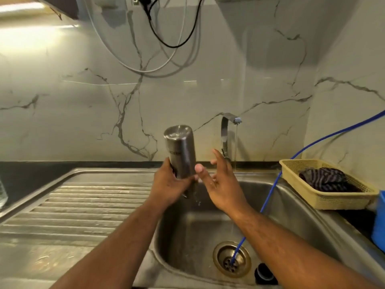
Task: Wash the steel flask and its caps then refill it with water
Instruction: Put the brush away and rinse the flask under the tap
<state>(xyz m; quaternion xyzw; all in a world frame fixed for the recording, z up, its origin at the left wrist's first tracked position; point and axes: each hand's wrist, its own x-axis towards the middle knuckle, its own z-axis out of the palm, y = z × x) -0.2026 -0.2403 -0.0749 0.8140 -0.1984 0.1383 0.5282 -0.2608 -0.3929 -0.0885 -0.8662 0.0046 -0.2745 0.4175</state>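
Observation:
My left hand grips the steel flask near its mouth end and holds it upside down, base up, over the left edge of the sink basin. My right hand hovers just right of the flask with fingers spread and straight, holding nothing. Water runs in a thin stream from the tap behind my right hand. A dark round cap lies in the basin near the drain.
A ribbed steel draining board lies to the left. A blue hose runs from the right wall down into the drain. A yellow basket with a striped cloth sits at the right, beside a blue container.

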